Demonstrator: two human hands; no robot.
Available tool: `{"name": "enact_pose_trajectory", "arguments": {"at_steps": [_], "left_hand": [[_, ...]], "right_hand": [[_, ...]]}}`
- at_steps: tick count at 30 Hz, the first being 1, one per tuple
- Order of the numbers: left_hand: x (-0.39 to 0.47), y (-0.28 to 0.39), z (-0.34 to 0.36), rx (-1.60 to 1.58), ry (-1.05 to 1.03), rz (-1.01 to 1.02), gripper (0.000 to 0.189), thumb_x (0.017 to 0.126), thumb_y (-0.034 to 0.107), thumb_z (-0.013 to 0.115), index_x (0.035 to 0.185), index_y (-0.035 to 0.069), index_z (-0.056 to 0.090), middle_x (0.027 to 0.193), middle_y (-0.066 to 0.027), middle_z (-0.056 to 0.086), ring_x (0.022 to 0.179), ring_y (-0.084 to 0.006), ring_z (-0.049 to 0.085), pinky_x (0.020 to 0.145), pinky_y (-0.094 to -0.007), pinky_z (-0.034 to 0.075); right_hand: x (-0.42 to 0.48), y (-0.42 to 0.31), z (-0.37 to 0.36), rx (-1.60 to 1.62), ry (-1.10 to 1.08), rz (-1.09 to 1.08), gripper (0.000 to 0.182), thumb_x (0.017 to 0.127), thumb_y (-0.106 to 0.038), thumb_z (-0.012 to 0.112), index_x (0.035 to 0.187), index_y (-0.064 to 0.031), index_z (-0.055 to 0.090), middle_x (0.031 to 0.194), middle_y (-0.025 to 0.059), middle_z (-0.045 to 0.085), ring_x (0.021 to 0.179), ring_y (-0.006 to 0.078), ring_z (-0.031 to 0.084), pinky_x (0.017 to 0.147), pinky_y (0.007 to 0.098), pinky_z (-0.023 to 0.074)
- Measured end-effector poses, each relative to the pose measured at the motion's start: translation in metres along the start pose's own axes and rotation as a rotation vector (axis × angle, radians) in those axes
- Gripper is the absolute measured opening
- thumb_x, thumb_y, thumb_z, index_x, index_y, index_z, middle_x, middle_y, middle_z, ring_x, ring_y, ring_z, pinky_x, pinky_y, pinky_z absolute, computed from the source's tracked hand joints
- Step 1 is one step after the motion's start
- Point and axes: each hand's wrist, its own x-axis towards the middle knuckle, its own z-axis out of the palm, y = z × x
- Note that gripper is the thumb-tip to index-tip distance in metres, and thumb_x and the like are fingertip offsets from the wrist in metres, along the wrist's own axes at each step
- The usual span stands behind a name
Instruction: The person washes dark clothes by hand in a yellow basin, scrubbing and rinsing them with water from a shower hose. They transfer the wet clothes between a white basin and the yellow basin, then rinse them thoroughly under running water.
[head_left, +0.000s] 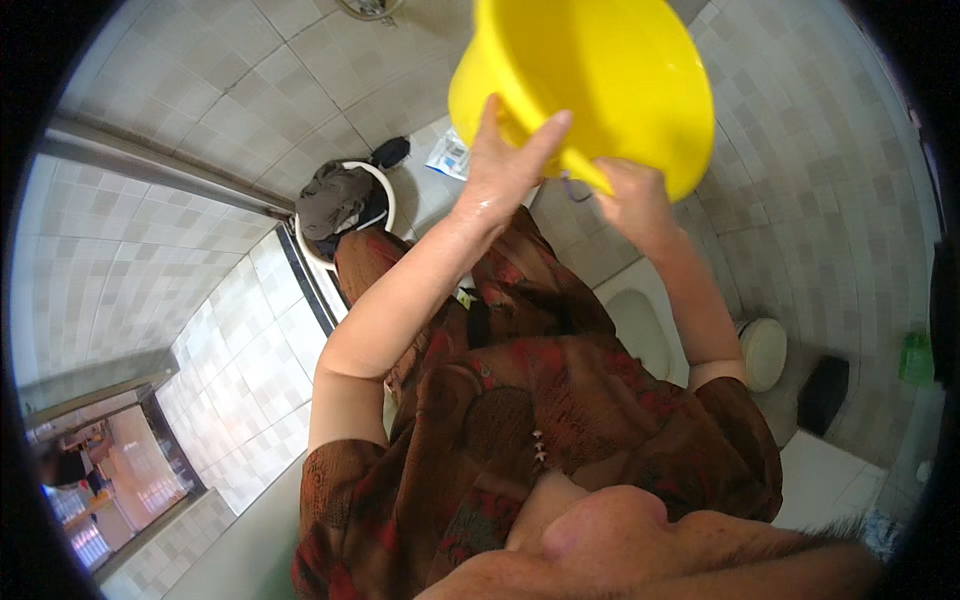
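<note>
A yellow plastic basin (600, 82) is raised in front of me and tipped on its side, its inside facing right; no contents show in the visible part. My left hand (510, 161) holds it at the near left, thumb over the rim and a finger against the outer wall. My right hand (637, 199) is closed around the basin's lower rim by a handle-like bar (586, 171). Wet shine marks my left wrist. A thin dark loop (576, 189) hangs between the hands. The basin's top runs out of view.
A white tub (389, 196) of dark clothes (334, 199) stands left, near a black brush (391, 153) and a white-and-blue packet (448, 156). A squat toilet (637, 330) lies below my right arm. Farther right are a lidded bin (765, 354) and a tiled wall (795, 187).
</note>
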Motion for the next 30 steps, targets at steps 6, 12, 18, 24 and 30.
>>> {"name": "enact_pose_trajectory", "arguments": {"at_steps": [6,12,18,24,30], "left_hand": [[0.056,-0.062,-0.089,-0.364,0.27,-0.434,0.043,0.092,0.02,0.049,0.127,-0.002,0.036,0.118,-0.0165,0.052,0.1,-0.032,0.058,0.081,-0.0479,0.052],[0.079,-0.155,-0.138,-0.296,0.364,-0.439,0.037,0.081,0.003,0.045,0.117,-0.002,0.041,0.11,-0.0182,0.053,0.095,-0.0349,0.061,0.072,-0.0509,0.056],[0.08,-0.146,-0.124,-0.367,0.377,-0.514,0.038,0.081,0.0,0.042,0.118,-0.003,0.039,0.116,-0.018,0.05,0.103,-0.0354,0.057,0.081,-0.0536,0.053],[0.083,-0.147,-0.107,-0.512,0.315,-0.621,0.04,0.083,0.002,0.041,0.122,-0.005,0.037,0.121,-0.0185,0.047,0.113,-0.0359,0.051,0.095,-0.0532,0.044],[0.071,-0.152,-0.108,-0.38,0.395,-0.74,0.038,0.084,0.002,0.039,0.121,-0.005,0.039,0.122,-0.0204,0.047,0.113,-0.0369,0.049,0.098,-0.0504,0.042]], "right_hand": [[0.091,0.004,0.082,0.006,-0.359,-0.332,0.015,0.067,-0.011,0.068,0.079,-0.0056,0.061,0.076,0.0127,0.063,0.072,0.0322,0.062,0.063,0.0431,0.049],[0.103,0.014,0.148,0.037,-0.59,-0.408,0.016,0.07,-0.014,0.069,0.083,-0.0069,0.064,0.084,0.0102,0.065,0.087,0.0288,0.062,0.079,0.0396,0.0479],[0.099,0.082,0.107,0.373,-0.054,-0.08,0.037,0.073,-0.019,0.075,0.105,-0.0042,0.064,0.105,0.0118,0.064,0.099,0.0265,0.06,0.091,0.038,0.0451],[0.058,0.181,0.166,0.735,0.488,0.655,0.015,0.092,-0.012,0.054,0.094,-0.0009,0.063,0.085,0.0059,0.066,0.065,0.0092,0.061,0.056,0.0223,0.0504],[-0.052,0.218,0.365,1.097,-0.18,1.589,0.018,0.089,-0.015,0.052,0.101,-0.0026,0.058,0.086,0.0092,0.06,0.059,0.0218,0.063,0.05,0.0306,0.0522]]}}
